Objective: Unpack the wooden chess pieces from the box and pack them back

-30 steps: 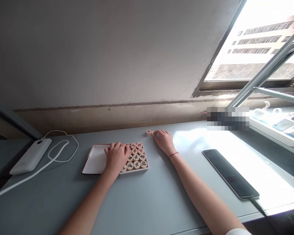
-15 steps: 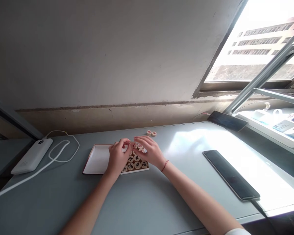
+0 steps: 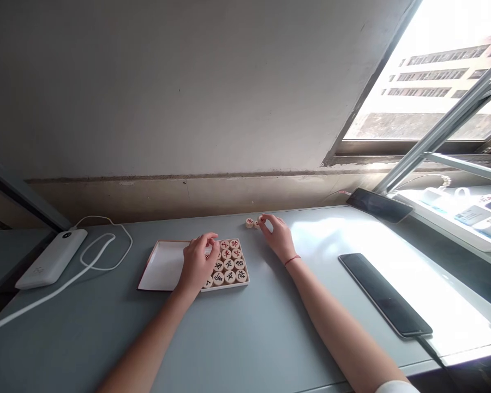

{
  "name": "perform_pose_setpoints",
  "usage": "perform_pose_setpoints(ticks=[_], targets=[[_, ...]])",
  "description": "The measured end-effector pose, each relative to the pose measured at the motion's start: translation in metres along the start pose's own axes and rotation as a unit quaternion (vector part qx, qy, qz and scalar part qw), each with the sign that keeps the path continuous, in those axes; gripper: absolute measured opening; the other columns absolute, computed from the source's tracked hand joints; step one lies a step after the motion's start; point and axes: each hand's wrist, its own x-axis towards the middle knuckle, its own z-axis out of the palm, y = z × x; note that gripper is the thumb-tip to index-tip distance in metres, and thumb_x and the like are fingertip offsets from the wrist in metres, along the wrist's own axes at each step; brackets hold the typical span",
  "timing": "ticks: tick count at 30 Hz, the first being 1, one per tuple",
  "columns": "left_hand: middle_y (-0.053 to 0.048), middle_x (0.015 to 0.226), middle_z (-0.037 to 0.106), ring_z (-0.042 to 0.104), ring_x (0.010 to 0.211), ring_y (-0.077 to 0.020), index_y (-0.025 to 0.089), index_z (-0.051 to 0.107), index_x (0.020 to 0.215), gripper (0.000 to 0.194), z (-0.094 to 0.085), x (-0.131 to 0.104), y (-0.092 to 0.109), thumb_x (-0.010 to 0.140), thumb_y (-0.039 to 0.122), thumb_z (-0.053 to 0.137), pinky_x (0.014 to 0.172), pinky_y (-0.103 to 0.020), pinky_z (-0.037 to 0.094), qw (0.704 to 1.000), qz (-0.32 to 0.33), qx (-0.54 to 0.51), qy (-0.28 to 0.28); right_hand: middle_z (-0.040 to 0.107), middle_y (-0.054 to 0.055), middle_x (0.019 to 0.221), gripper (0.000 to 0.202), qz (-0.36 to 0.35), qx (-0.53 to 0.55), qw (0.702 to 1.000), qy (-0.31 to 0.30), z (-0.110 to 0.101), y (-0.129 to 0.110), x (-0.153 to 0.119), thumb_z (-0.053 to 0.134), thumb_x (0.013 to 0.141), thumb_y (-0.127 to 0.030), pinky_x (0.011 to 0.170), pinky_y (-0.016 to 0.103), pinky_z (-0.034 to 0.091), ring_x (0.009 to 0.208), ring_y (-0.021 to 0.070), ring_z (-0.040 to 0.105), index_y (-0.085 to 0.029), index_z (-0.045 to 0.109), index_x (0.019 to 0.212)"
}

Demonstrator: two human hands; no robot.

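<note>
Over the left part of a shallow white box [image 3: 225, 288] is my left hand [image 3: 198, 259], its thumb and bent index finger apart with nothing visible between them. The box holds rows of round wooden Chinese chess pieces [image 3: 228, 265], with red characters in the back rows and dark ones in front. Behind the box to the right, my right hand [image 3: 279, 237] pinches a xiangqi piece [image 3: 261, 218], partly hidden by the fingers. Right beside it are two more pieces on the desk, the left red-marked piece [image 3: 249, 223] fully visible.
An open box lid [image 3: 163, 267] lies left of the box on the grey desk [image 3: 229, 338]. At the far left are a white power bank [image 3: 53, 259] and its cable [image 3: 102, 248]. A phone [image 3: 384, 295] lies to the right; another dark phone [image 3: 378, 204] leans by the shelf.
My right hand has gone from above the box to the back right, carrying a chess piece to the two on the desk. My left hand stays over the box.
</note>
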Motion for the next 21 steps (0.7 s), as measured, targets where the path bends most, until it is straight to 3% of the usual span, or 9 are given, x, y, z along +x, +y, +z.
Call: perform_pose_setpoints(ticks=[5,14,18,21], targets=[[-0.003,0.093,0.070,0.061,0.092,-0.0202,0.022,0.061,0.097,0.020,0.000,0.001,-0.001,0.088,0.030,0.045,0.086,-0.036,0.045,1.000,0.001,0.015,-0.001,0.070,0.006,0.098,0.018,0.004,-0.037,0.998,-0.059,0.007,0.004,-0.003,0.050,0.086,-0.027,0.080,0.035,0.046,0.093,0.0242,0.060,-0.023,0.063,0.097],[-0.003,0.093,0.070,0.060,0.093,-0.0202,0.022,0.063,0.091,0.019,0.001,0.000,0.000,0.088,0.027,0.044,0.087,-0.035,0.043,0.999,0.007,0.042,-0.010,0.070,0.004,0.093,0.022,0.028,-0.041,0.996,-0.074,0.008,0.006,-0.003,0.050,0.082,-0.022,0.078,0.034,0.046,0.090,0.0236,0.058,-0.025,0.061,0.101],[-0.003,0.094,0.070,0.059,0.094,-0.0218,0.022,0.065,0.091,0.022,0.000,0.002,-0.001,0.088,0.026,0.044,0.084,-0.035,0.043,0.995,-0.004,0.092,-0.035,0.068,0.007,0.103,0.034,0.029,-0.033,0.998,-0.035,0.004,-0.002,-0.004,0.052,0.080,-0.024,0.086,0.039,0.045,0.098,0.0260,0.057,-0.022,0.057,0.114],[-0.005,0.093,0.070,0.056,0.095,-0.0266,0.023,0.069,0.085,0.027,-0.002,0.007,0.002,0.089,0.029,0.043,0.079,-0.038,0.042,0.979,-0.035,0.185,-0.077,0.068,0.009,0.104,0.029,0.002,-0.014,1.000,0.003,-0.002,-0.023,-0.007,0.050,0.083,-0.027,0.088,0.040,0.044,0.099,0.0263,0.057,-0.020,0.059,0.110]])
